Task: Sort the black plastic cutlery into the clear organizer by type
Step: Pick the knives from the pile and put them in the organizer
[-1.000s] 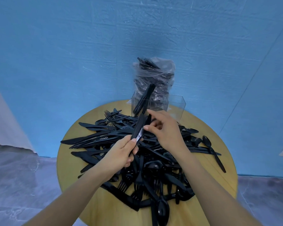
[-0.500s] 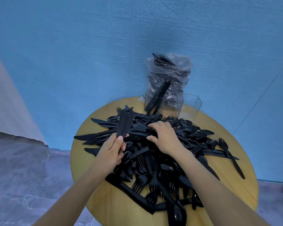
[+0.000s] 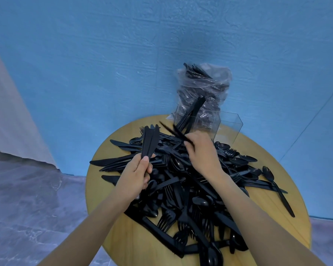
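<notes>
Your left hand (image 3: 136, 174) gripped a small bundle of black plastic knives (image 3: 150, 143), their blades pointing up and away from you. Your right hand (image 3: 202, 148) pinched one more thin black plastic piece (image 3: 173, 132), motion-blurred, slanting up to the far left over the heap of black plastic cutlery (image 3: 190, 181). The clear plastic organizer (image 3: 229, 124) stood beyond, at the far edge of the round wooden bench (image 3: 108, 217), nearer your right hand, a few pieces already upright in its left compartment.
</notes>
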